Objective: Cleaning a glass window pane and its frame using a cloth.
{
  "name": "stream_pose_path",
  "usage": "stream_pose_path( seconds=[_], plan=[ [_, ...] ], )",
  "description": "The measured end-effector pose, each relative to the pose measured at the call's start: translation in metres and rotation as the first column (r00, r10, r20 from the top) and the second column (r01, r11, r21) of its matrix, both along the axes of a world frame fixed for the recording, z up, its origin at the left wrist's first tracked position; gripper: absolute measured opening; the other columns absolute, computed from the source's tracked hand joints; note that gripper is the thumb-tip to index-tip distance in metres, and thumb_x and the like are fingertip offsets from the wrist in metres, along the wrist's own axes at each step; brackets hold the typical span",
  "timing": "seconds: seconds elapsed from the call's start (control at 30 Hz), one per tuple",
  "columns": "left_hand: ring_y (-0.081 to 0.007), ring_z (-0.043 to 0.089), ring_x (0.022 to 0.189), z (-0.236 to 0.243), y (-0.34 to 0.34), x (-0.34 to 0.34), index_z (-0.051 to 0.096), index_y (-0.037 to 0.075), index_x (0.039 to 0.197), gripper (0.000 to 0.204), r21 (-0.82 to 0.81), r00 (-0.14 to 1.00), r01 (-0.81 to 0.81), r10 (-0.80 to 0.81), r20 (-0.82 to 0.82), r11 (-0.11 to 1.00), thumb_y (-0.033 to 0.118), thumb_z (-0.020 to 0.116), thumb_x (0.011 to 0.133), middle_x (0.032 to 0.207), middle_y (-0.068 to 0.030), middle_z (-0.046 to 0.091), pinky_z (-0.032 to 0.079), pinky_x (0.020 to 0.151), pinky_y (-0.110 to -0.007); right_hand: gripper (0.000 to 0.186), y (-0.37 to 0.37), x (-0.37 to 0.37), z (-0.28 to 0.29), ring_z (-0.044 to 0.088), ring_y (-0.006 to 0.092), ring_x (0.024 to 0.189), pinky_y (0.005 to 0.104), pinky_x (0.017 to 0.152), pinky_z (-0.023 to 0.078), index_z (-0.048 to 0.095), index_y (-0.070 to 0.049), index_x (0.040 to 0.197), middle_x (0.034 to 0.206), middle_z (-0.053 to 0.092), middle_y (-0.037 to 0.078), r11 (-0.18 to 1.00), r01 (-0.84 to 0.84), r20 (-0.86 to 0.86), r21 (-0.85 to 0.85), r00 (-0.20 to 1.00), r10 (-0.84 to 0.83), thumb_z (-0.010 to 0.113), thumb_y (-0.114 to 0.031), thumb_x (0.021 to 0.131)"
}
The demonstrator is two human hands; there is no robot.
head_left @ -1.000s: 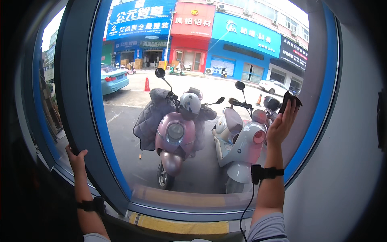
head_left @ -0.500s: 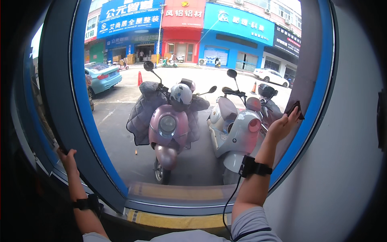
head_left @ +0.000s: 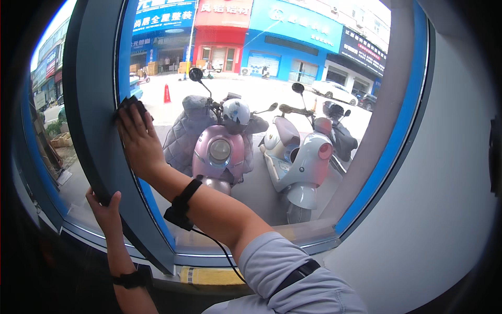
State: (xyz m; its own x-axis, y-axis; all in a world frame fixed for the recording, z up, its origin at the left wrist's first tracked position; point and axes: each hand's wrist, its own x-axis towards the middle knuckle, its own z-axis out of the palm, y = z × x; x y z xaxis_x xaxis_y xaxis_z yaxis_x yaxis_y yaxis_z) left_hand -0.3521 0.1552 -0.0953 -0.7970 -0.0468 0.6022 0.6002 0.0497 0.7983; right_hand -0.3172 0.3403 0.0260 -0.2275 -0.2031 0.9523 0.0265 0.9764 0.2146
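My right hand (head_left: 140, 142) reaches across to the left side of a large window pane (head_left: 157, 123). Its fingers lie flat over a dark cloth (head_left: 128, 103), pressing it to the glass beside the thick grey frame post (head_left: 94, 125). Lower down, my left hand (head_left: 107, 213) grips that post's edge; the thumb shows, while the other fingers are partly hidden by the post. Black bands with small boxes sit on both my wrists, and a cable runs from the right one.
Blue trim (head_left: 384, 162) edges the pane. A yellow strip (head_left: 213, 276) lies below the sill, and a pale wall (head_left: 444, 172) stands to the right. Outside the glass are a pink scooter (head_left: 218, 149), a grey scooter (head_left: 306, 165), a red cone (head_left: 167, 94) and shopfronts.
My right hand has swung from the right side of the pane to its upper left with the cloth. My left hand stays on the post; the view has shifted a little.
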Motion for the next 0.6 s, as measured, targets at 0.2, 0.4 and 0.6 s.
stream_pose_path(
  seconds=[0.2, 0.4, 0.6],
  plan=[
    [-0.0314, 0.061, 0.122, -0.005, -0.009, -0.009, 0.039, 0.011, 0.144, 0.076, -0.084, 0.999, -0.045, 0.043, -0.026, 0.995, 0.043, 0.079, 0.087, 0.132, -0.0169, 0.059, 0.053, 0.103, -0.040, 0.059, 0.051, 0.058, -0.007, 0.026, 0.0302, 0.156, 0.0500, 0.128, 0.012, 0.057, -0.012, 0.146, 0.160, 0.044, 0.008, 0.991, 0.049, 0.036, 0.123, 0.998, -0.054, 0.056, -0.012, 0.087],
    [-0.0334, 0.058, 0.127, -0.006, -0.013, -0.008, 0.040, 0.013, 0.148, 0.070, -0.039, 0.997, -0.059, 0.061, 0.048, 0.997, 0.031, 0.077, 0.091, 0.138, -0.0178, 0.057, 0.052, 0.107, -0.046, 0.052, 0.177, 0.268, -0.006, 0.042, 0.0414, 0.146, 0.0545, 0.121, 0.028, 0.063, -0.012, 0.141, 0.155, 0.051, 0.013, 0.964, 0.264, -0.063, -0.027, 0.962, -0.265, 0.055, -0.013, 0.089],
    [-0.0344, 0.050, 0.137, -0.009, -0.005, -0.013, 0.038, 0.013, 0.150, 0.070, 0.081, 0.995, -0.018, 0.010, 0.100, 0.997, 0.026, 0.075, 0.092, 0.146, -0.0181, 0.052, 0.049, 0.111, -0.047, 0.052, 0.345, 0.465, -0.054, 0.035, 0.0471, 0.149, 0.0517, 0.122, 0.029, 0.049, 0.001, 0.149, 0.157, 0.045, 0.026, 0.802, 0.472, -0.385, -0.367, 0.708, -0.593, 0.036, -0.017, 0.102]
  ],
)
